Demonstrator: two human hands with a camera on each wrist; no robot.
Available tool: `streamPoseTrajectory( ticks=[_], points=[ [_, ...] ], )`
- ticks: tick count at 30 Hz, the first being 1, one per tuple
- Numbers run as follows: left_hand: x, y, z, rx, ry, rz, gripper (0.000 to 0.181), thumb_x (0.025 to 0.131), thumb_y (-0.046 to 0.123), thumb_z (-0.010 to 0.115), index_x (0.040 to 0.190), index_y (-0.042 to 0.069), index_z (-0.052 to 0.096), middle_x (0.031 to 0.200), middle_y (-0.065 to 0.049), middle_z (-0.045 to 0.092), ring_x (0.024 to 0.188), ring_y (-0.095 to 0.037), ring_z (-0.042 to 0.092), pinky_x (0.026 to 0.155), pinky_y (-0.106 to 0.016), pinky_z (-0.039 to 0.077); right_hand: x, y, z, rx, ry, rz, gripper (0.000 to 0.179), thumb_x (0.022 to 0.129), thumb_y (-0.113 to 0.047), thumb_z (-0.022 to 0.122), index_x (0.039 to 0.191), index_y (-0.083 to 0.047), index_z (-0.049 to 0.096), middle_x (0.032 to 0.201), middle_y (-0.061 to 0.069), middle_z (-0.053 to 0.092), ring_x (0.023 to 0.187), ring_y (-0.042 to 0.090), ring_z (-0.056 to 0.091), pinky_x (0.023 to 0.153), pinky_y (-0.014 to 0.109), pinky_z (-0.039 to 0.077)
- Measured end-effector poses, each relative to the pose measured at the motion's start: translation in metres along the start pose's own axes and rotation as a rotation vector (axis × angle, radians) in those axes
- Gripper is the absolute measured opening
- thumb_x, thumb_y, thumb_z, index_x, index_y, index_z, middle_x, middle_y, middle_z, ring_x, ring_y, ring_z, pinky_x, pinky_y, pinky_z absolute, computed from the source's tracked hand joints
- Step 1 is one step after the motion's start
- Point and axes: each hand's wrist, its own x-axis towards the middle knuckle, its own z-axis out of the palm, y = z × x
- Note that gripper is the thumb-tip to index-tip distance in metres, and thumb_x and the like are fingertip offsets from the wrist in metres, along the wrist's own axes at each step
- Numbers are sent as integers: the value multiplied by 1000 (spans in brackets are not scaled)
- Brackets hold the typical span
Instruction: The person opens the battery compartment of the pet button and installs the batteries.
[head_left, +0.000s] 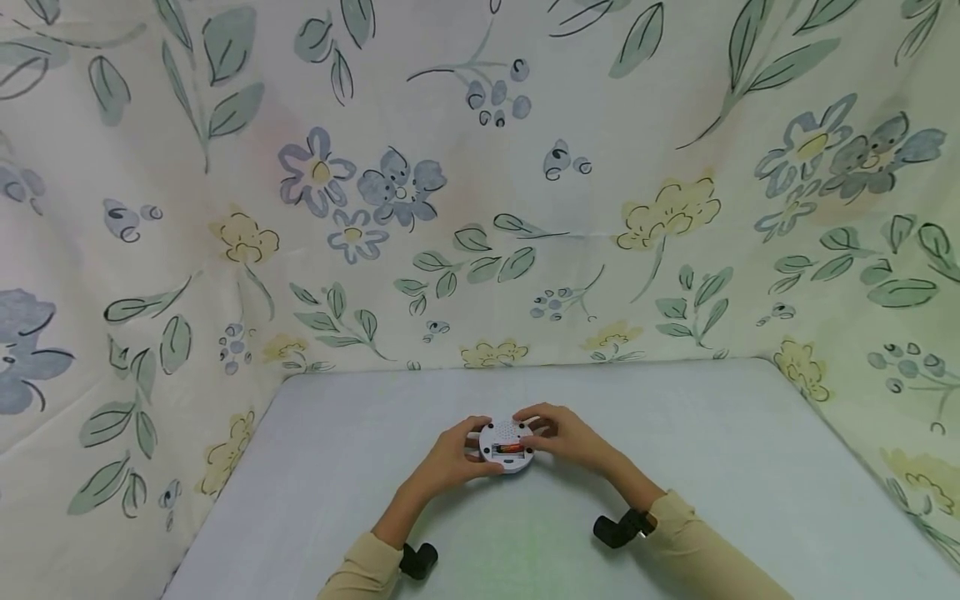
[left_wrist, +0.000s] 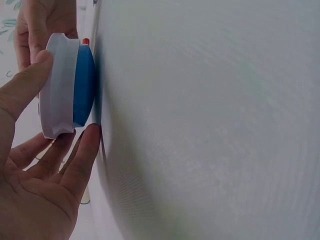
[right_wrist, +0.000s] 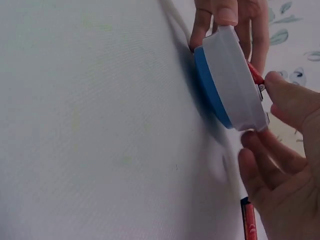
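Note:
A round white battery-powered device (head_left: 508, 432) with a blue front (left_wrist: 84, 87) lies back upward between both hands. Its back has a grille of small holes, dark feet and an open battery slot. One red battery (head_left: 508, 448) shows in that slot; one end tilts outward in the right wrist view. My left hand (head_left: 452, 457) grips the device from the left, thumb on the near edge, fingers round the far side. From the right, my right hand (head_left: 573, 437) holds it, thumb (right_wrist: 276, 82) at the battery's end and fingers curled by the rim.
Another red battery (right_wrist: 250, 222) shows low in the right wrist view, partly cut off by the frame. A pale cloth covers the table (head_left: 360, 433). Floral fabric (head_left: 465, 200) hangs behind and on both sides. Black wrist cameras (head_left: 622, 529) sit on the sleeves.

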Motion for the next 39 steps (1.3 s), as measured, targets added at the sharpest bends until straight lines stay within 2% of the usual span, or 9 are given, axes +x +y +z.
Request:
streamPoseTrajectory(
  ticks=[3,6,14,23,30,39],
  points=[
    [0,0,1,-4,-10,4,73,85,21,87,143,0,49,141,-16,54,113,-30,62,84,-29,56,1,-1,-2,44,-58,35,43,97,-16,73,135,0,61,133,13,62,115,29,63,95,42,52],
    [1,1,1,-6,-11,7,73,85,21,86,144,-1,49,141,-17,54,112,-30,63,84,-29,56,3,-2,-2,62,-75,73,48,94,-15,75,137,2,60,135,14,61,114,29,64,95,42,52],
    [5,-2,1,1,-16,5,74,85,16,86,145,-2,47,140,-20,53,109,-28,63,85,-32,56,11,-8,0,61,-53,204,55,88,-15,82,137,-2,61,125,12,63,102,27,65,91,48,52],
    [7,-1,0,-15,-28,1,75,84,13,85,145,-2,45,142,-21,52,109,-29,63,86,-36,55,20,-10,5,45,3,296,49,79,-15,91,121,-14,67,110,5,62,93,24,57,76,37,49],
    [6,1,-1,-6,-30,-21,75,82,14,88,143,-1,47,141,-20,53,109,-29,63,85,-37,56,18,-12,8,42,14,276,49,79,-17,90,123,-14,66,112,6,61,96,25,57,79,37,49],
    [5,2,-3,-15,-33,-21,75,82,15,88,144,0,48,141,-19,54,110,-31,64,85,-36,57,13,-9,8,96,8,219,50,84,-20,87,128,-10,65,117,9,62,99,26,60,86,40,50]
  ],
)
